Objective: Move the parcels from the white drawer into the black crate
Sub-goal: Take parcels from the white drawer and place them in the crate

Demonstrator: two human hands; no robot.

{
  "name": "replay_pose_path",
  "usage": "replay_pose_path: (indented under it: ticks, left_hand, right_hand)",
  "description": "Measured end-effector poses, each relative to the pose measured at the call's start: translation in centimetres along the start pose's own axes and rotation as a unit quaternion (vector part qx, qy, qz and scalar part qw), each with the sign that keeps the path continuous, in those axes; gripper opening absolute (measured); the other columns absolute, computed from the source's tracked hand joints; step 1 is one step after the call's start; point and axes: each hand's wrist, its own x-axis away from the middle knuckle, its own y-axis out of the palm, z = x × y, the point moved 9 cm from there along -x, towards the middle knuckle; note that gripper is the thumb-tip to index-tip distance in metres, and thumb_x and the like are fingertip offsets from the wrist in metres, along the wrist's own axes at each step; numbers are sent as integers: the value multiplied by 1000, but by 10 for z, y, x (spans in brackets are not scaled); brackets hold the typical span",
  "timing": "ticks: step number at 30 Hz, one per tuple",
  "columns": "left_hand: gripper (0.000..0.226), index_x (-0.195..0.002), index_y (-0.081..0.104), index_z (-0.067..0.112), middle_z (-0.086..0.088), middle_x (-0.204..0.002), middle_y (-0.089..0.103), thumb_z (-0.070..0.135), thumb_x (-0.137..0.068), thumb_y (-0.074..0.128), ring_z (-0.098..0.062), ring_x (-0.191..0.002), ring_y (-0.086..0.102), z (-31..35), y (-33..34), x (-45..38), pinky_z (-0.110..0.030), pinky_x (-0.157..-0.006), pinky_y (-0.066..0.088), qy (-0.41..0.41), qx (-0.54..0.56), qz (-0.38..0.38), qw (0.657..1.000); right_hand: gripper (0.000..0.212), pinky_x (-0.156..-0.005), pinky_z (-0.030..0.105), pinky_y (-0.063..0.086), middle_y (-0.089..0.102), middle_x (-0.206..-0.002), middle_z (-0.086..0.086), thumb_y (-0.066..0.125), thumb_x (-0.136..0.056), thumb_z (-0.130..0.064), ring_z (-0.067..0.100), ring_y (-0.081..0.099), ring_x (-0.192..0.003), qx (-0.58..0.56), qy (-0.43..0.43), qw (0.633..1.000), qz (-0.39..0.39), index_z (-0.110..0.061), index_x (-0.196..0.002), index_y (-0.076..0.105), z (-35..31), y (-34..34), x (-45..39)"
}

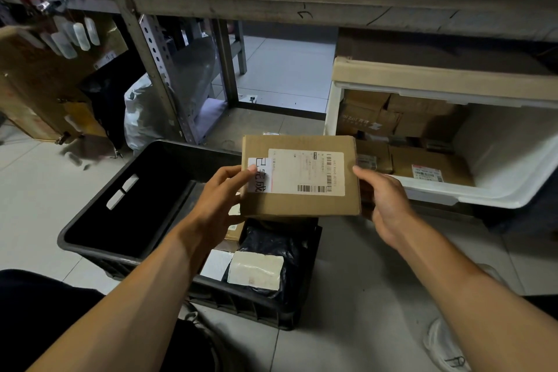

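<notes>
Shelf (332, 3) overhead, white drawer (498, 190) pulled out at right w/ several parcels (428, 166) left inside. Black crate (126, 211) on floor, a black bag (271, 248) & more in its right half. Carry step, I judge: box (299, 175) is held above crate's right side. Left hand (220, 199) & right hand (386, 205) clamp its side edges, thumbs on top (other fingers hidden under). Next: lower it into a free spot, prob. left half.

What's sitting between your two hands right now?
In the head view, a cardboard parcel with a shipping label spans the gap: the left hand grips its left edge, the right hand its right edge, above the black crate.
</notes>
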Motion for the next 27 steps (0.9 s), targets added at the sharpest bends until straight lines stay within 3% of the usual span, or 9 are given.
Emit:
replay_pose_path:
  ticks: [5,8,12,15,17,19,22,24,27]
  left_hand:
    - [55,-122,49,27,-6,-126,59,53,-77,67,-24,-113,58,-8,3,-2,-48,-96,46,-32,-32,-36,998]
    - [69,-126,45,23,-10,-126,55,57,-72,68,-29,-112,58,-17,8,1,-46,-82,52,-55,-28,-58,996]
    - [86,-135,46,27,-13,-132,54,68,-66,78,-35,-115,61,-25,14,3,-50,-82,60,-87,14,-83,993]
    - [69,-131,54,35,-11,-134,53,70,-74,69,-34,-117,58,-21,12,3,-55,-88,56,-94,34,-81,992]
    - [64,-132,57,37,-6,-129,53,67,-76,61,-32,-114,57,-15,19,7,-49,-73,60,-95,48,-96,990]
    - [68,-137,55,35,-3,-129,52,64,-76,62,-31,-111,57,-11,27,12,-43,-59,60,-96,49,-111,988]
    - [60,-128,54,37,-5,-132,51,57,-75,71,-33,-115,56,-10,21,6,-51,-79,60,-83,31,-67,994]
    - [47,-117,57,36,-8,-128,54,50,-76,74,-32,-115,56,-8,14,4,-50,-89,57,-84,42,-48,994]
    - [56,-120,58,26,-10,-115,54,45,-71,77,-29,-108,57,-7,13,5,-46,-87,57,-101,50,-70,991]
  right_hand:
    - [21,-106,47,46,78,-101,4,59,-97,-28,26,69,-108,7,-1,1000,3,-18,-98,78,-4,-2,0]
    - [21,-93,42,49,79,-89,0,61,-96,-31,20,69,-91,8,-5,1000,7,-19,-92,79,-9,-1,-2]
    - [21,-92,42,50,76,-104,5,63,-94,-40,21,68,-100,-1,16,1000,-24,-25,-105,72,-8,8,-2]
    - [25,-75,40,57,74,-103,3,63,-94,-41,20,68,-96,-12,51,998,-39,-26,-114,61,0,11,-1]
    - [32,-69,39,56,73,-109,5,64,-94,-40,23,69,-97,-30,69,997,-35,-27,-123,58,3,11,0]
    - [45,-72,42,58,73,-118,7,65,-93,-38,25,69,-102,-38,75,996,-39,-29,-135,52,6,14,-2]
    - [76,-76,48,60,73,-119,4,72,-88,-36,26,70,-105,-32,93,993,-69,-32,-153,32,10,25,-2]
    - [77,-80,47,60,74,-117,4,75,-83,-39,27,71,-105,-24,111,990,-86,-31,-151,39,9,29,0]
    - [43,-89,45,56,77,-108,8,69,-85,-52,29,71,-104,-22,130,988,-83,-27,-121,68,5,24,3]
